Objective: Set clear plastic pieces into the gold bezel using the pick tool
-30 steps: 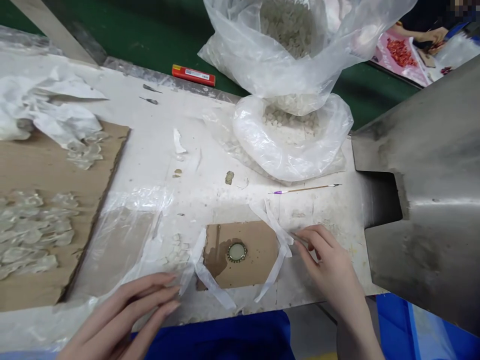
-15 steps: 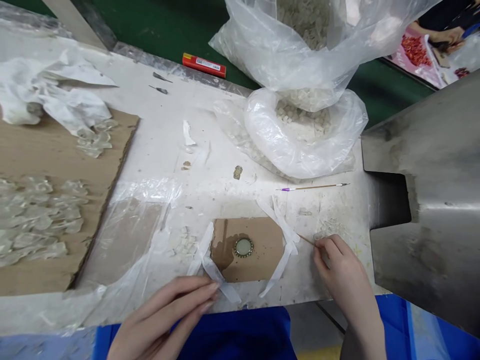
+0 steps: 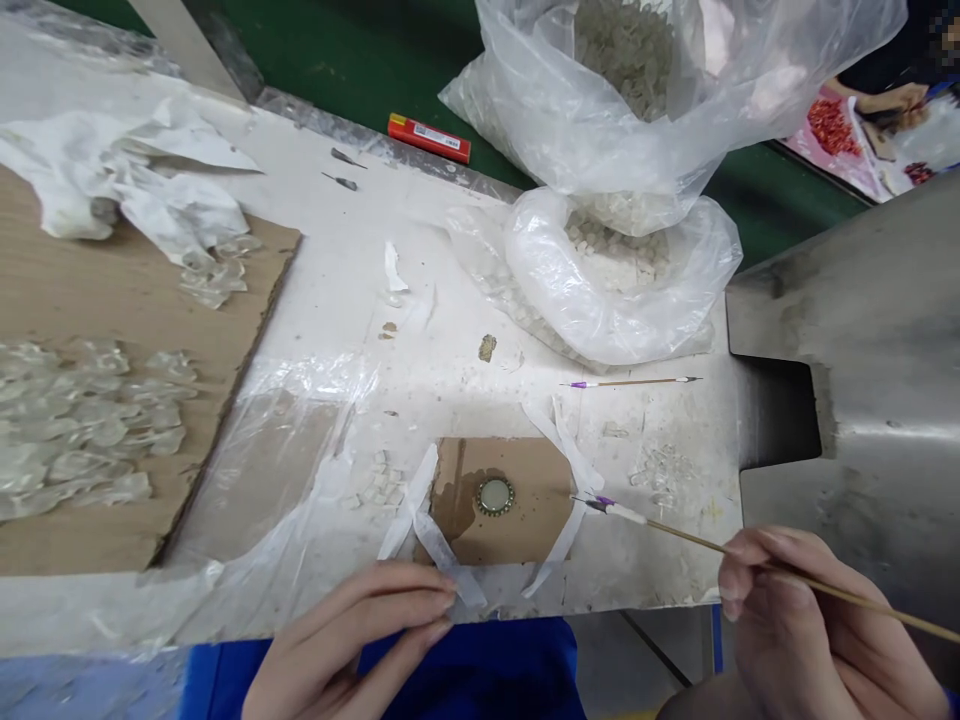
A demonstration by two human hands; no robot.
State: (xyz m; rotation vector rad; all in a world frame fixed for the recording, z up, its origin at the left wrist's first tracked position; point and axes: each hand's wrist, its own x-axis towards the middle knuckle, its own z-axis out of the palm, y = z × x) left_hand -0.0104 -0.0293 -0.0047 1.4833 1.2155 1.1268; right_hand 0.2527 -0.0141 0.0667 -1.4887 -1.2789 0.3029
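My right hand (image 3: pixel 810 610) is closed round a thin wooden stick (image 3: pixel 694 537) with a white-wrapped, purple-marked end and fine dark points. Those points hover at the right edge of a small brown cardboard piece (image 3: pixel 536 535). On the cardboard lies a round pale disc in a beaded metal rim (image 3: pixel 495 496), beside a dark stain. White strips (image 3: pixel 433 540) run along the cardboard's left and right sides. My left hand (image 3: pixel 367 630) has its fingertips pressed together at the lower end of the left strip; whether anything is pinched in them is hidden.
Behind stand plastic bags (image 3: pixel 630 310) of small translucent pieces. A second needle-tipped stick (image 3: pixel 637 381) lies flat. Clear pieces (image 3: pixel 97 410) cover a large cardboard sheet (image 3: pixel 97 290) at left. A metal housing (image 3: pixel 885 360) bounds the right; a co-worker's hand (image 3: pixel 904 97) shows beyond.
My right hand has moved right and towards me, lifting the stick off the table beside the clear bits, its pointed end now near the cardboard. My left hand keeps its place by the strip.
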